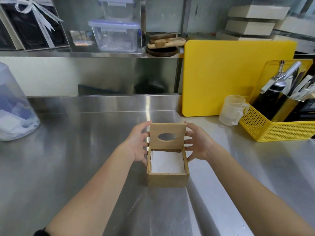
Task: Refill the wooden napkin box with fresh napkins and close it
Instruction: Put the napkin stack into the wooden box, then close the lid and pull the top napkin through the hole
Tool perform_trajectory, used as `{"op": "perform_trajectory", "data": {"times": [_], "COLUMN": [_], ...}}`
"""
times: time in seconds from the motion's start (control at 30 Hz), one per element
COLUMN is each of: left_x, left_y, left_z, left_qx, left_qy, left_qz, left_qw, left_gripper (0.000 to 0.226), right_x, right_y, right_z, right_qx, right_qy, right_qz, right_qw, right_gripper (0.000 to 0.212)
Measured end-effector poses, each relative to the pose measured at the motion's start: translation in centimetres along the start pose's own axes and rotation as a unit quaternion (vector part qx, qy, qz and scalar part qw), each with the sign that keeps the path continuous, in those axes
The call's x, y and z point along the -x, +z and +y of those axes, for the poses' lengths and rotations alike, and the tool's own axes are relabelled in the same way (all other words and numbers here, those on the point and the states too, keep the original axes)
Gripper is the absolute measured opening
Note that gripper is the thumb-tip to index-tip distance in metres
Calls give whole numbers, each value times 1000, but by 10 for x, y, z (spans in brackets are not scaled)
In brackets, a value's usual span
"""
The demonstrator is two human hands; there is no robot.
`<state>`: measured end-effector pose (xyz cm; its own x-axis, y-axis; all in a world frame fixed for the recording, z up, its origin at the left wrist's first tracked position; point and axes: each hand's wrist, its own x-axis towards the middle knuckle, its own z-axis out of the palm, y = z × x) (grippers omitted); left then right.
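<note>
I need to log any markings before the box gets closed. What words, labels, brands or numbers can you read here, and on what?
None can be read.
Wooden box and its raised lid: no text shows.
Ribbon on the dark gift box: faint marks, too blurred to read.
Measuring cup: any scale marks are too faint to read.
Black device in the yellow basket: too blurred to read.

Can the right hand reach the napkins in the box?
Probably yes. The lid stands upright at the back, so the box is open on top, and the right hand is right beside it with nothing over the napkins.
</note>
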<state>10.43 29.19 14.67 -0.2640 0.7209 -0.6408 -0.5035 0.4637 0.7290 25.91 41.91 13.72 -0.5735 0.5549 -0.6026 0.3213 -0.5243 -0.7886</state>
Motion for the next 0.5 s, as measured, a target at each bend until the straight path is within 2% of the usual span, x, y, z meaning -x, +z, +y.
{"op": "perform_trajectory", "data": {"times": [0.1,0.13,0.2,0.3,0.4,0.5], "left_x": [3,3,0,-6,-13,-21], "left_y": [-12,-16,-21,-23,-26,-33], "left_z": [-10,-17,-36,-68,-88,-98], "left_qx": [9,0,-30,-185,-318,-385], "left_qy": [41,63,110,200,261,290], "left_qz": [-66,-77,-82,-54,-35,-15], "left_qw": [997,995,990,961,911,876], "left_gripper": [22,24,48,71,68,69], "right_x": [4,5,9,6,1,0], "right_y": [-9,-12,-16,-26,-31,-32], "right_z": [10,16,28,47,61,69], "right_qx": [24,54,143,315,447,481], "right_qy": [-52,-79,-138,-213,-268,-283], "right_qz": [-49,-56,-68,-50,-24,-9], "right_qw": [997,994,978,924,853,830], "right_gripper": [32,31,38,46,51,55]}}
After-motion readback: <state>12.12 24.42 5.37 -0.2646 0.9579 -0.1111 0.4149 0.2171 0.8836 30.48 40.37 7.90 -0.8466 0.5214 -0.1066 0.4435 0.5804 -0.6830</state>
